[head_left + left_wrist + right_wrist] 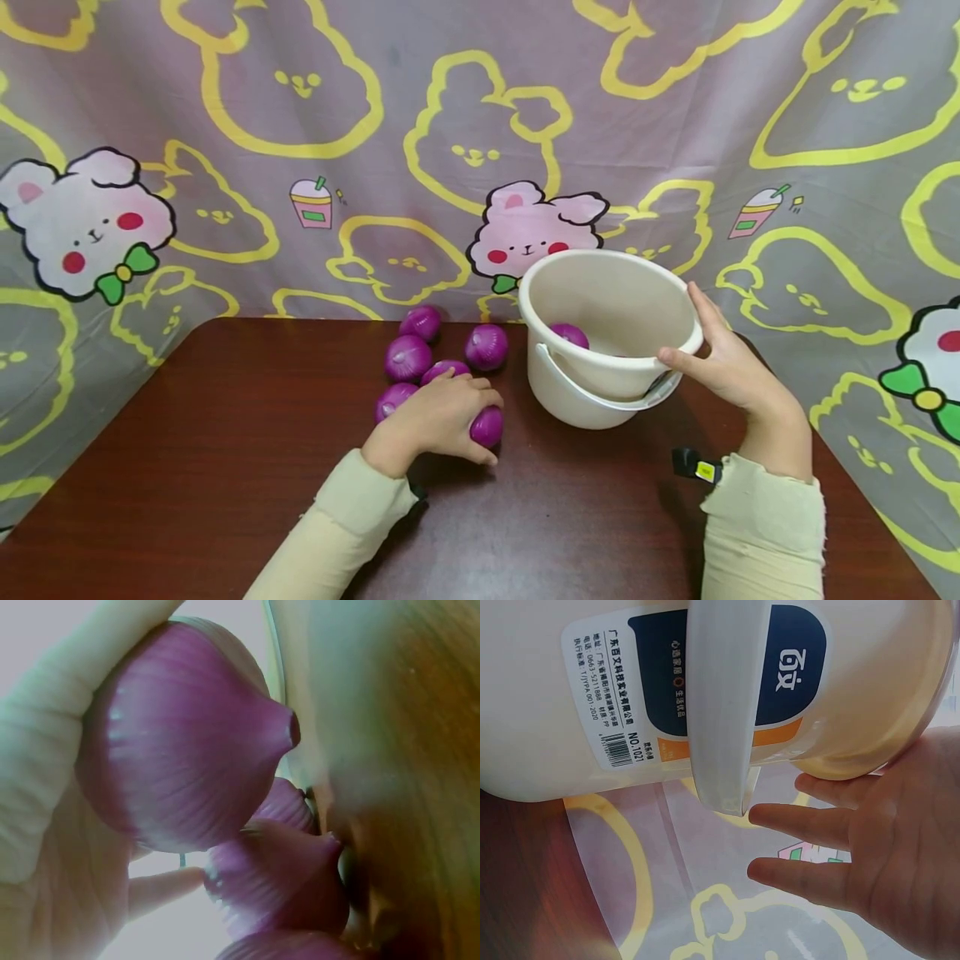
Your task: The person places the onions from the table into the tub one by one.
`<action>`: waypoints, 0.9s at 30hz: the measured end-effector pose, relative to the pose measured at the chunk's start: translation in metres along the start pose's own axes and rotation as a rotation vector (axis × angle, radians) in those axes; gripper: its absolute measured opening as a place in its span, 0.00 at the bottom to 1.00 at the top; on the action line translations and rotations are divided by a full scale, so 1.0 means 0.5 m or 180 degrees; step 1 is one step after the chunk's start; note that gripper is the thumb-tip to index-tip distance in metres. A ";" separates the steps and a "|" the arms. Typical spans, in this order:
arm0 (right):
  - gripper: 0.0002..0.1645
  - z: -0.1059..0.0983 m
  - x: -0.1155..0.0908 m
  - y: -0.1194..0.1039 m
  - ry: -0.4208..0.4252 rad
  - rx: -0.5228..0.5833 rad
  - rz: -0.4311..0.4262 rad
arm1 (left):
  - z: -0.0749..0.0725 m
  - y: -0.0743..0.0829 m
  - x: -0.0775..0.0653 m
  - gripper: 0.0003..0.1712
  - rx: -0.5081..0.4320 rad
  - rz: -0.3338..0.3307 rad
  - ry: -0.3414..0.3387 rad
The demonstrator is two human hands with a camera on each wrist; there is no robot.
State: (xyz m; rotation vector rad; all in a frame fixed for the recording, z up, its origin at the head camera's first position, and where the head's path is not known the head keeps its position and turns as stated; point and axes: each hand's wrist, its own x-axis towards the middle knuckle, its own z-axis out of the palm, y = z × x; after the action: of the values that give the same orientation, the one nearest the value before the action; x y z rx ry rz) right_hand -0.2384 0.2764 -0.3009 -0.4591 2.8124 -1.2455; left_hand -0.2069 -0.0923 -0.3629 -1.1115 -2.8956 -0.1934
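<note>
My left hand (442, 421) grips a purple onion (487, 427) low over the table, its thumb and fingers curled round the side. Close up in the left wrist view, the held onion (187, 742) fills the palm, its stem end pointing right. Several more onions (408, 358) lie just behind that hand. At the right stands a cream plastic bucket (585, 396) with another onion (570, 335) visible inside. My right hand (731, 371) rests at the bucket's right rim, thumb at the front. Straight, spread fingers (802, 825) show beside the bucket in the right wrist view.
A dark reddish-brown table (225, 467) bears everything. Behind it hangs a grey cloth (390, 183) with yellow outlines and cartoon rabbits. The bucket's white handle (592, 387) hangs down its front. A label (604, 697) is on the bucket's side.
</note>
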 end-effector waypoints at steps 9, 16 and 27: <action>0.63 -0.001 0.003 0.001 0.0012 0.0025 -0.0055 | -0.010 -0.006 0.001 0.37 -0.0344 0.0130 -0.0003; 0.62 -0.004 0.003 0.002 0.0009 0.0106 -0.0070 | -0.014 -0.008 0.003 0.36 -0.0401 0.0097 -0.0015; 0.62 0.002 0.000 0.003 -0.0034 0.0160 -0.0075 | -0.023 -0.009 -0.008 0.33 -0.0418 0.0072 0.0007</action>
State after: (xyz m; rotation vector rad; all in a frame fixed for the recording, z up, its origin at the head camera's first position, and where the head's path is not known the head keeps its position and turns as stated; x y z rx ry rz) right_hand -0.2386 0.2765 -0.3027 -0.4962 2.7677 -1.3108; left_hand -0.2073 -0.0996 -0.3522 -1.1606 -2.9036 -0.3887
